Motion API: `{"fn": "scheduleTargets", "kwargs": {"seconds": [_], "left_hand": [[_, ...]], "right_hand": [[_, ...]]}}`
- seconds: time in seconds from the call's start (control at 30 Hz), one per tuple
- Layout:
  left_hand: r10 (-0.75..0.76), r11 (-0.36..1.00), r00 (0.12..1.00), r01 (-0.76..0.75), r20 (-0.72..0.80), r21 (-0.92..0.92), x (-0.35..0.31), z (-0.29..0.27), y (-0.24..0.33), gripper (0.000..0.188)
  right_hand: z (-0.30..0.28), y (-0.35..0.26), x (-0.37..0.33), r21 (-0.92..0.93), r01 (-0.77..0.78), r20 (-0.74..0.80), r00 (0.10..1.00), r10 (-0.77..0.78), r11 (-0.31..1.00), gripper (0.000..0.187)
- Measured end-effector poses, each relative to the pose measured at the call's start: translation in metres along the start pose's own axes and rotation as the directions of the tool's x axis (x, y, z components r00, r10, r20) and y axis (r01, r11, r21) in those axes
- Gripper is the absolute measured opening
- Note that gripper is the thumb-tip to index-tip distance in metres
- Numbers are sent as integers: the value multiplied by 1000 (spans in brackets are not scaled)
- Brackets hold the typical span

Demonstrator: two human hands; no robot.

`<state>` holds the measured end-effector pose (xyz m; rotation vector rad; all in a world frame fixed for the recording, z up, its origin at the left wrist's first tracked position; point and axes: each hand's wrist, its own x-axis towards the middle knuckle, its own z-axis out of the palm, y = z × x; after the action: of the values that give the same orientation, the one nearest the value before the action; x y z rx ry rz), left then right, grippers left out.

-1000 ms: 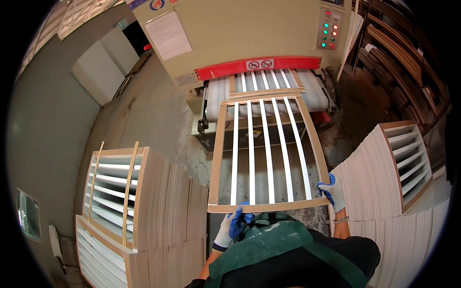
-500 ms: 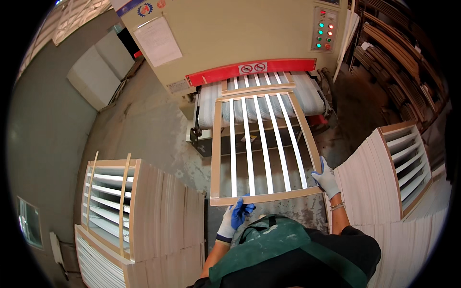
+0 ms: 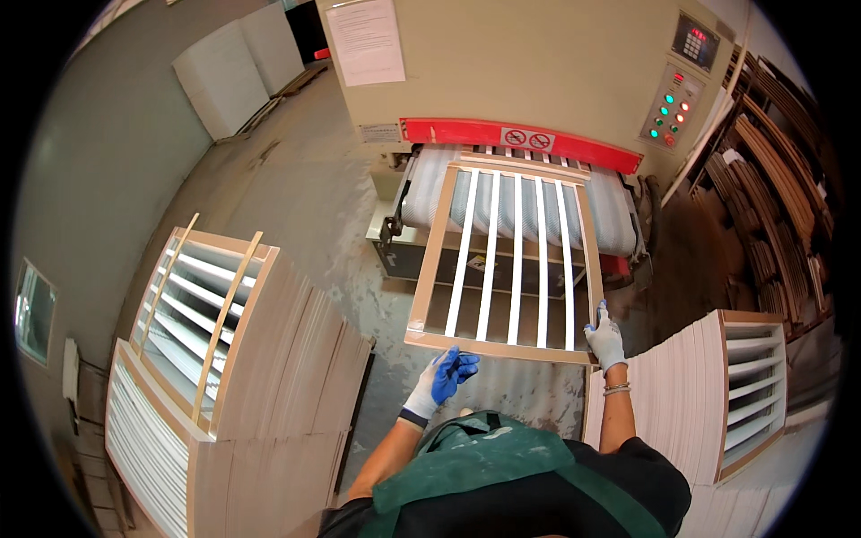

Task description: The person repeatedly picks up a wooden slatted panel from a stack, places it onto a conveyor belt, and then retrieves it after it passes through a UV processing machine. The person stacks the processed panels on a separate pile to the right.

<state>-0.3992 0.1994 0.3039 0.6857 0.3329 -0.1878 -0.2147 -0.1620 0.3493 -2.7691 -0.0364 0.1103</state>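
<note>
Green apron (image 3: 489, 457) along the lower edge, over black clothing. Just ahead of it, left hand (image 3: 443, 377) in a white glove with blue palm and fingers, fingers loosely curled, tips right at the near rail of a brown-edged frame (image 3: 517, 260) with five white slats; cannot tell whether pinching that rail or only touching it. Farther over, right hand (image 3: 606, 342) in a similar glove (thin bands round the bare wrist behind it), set against the frame's near right corner, fingers fairly straight and pointing forward along the side rail; cannot tell whether clasping it or just laid against it. Frame directly in front of left hand and to the left of right hand, near part out over the floor, far end on a pale conveyor belt (image 3: 614, 215). To either side, left stack (image 3: 300, 345) and right stack (image 3: 664, 386) of similar slatted frames, with two thin wooden strips (image 3: 228, 327) across the left one. Beyond, second frame (image 3: 529, 161) partly under a red bar (image 3: 574, 148). Behind that, beige machine (image 3: 529, 67) with a lit control panel (image 3: 671, 106); off to the right, brown boards (image 3: 767, 202); far left, white panels (image 3: 238, 72) by the wall.
</note>
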Motion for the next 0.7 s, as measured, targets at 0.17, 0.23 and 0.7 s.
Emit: {"fn": "scheduleTargets", "kwargs": {"seconds": [0.17, 0.23, 0.7], "left_hand": [[27, 1000, 998, -27, 57, -7, -16, -20, -3, 52], [14, 1000, 999, -13, 42, -18, -22, -43, -13, 55], [138, 989, 975, -145, -175, -28, -110, -87, -30, 51]], "right_hand": [[19, 10, 25, 16, 18, 1, 1000, -18, 1000, 80], [23, 7, 35, 14, 1, 8, 1000, -1, 1000, 80], [69, 58, 142, 365, 136, -12, 990, -141, 921, 84]]}}
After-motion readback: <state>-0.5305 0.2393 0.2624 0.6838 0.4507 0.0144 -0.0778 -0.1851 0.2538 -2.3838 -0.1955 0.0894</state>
